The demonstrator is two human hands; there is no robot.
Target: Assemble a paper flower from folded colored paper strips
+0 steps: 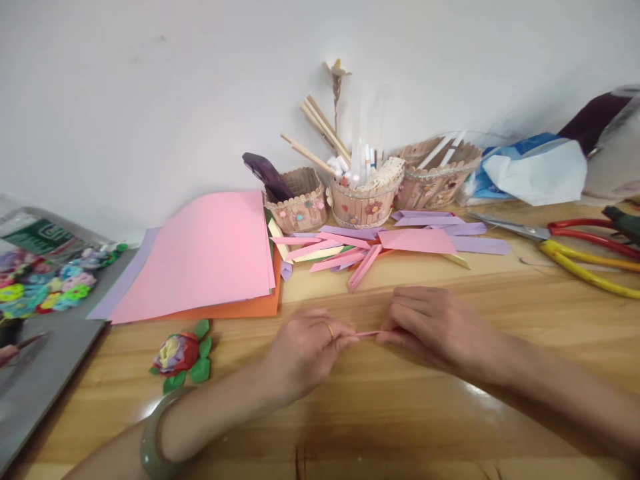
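Note:
Between my two hands a narrow pink paper strip (368, 334) is held nearly level, just above the wooden table (380, 427). My left hand (311, 347) pinches one end of it, and my right hand (425, 327) pinches the other. Only a short stretch of the strip shows; the fingers hide the rest. Beyond the hands lies a heap of folded paper strips (345, 250) in pink, purple, yellow and green. A flat pink paper piece (417, 241) rests on top of the heap.
Coloured paper sheets (200, 260) are stacked at left, behind a folded paper flower (177, 353). Along the wall stand decorated baskets (363, 203) with sticks, pens and a phone (267, 175). Scissors (560, 233) and yellow-handled pliers (585, 267) lie right. A grey board (60, 373) borders the left.

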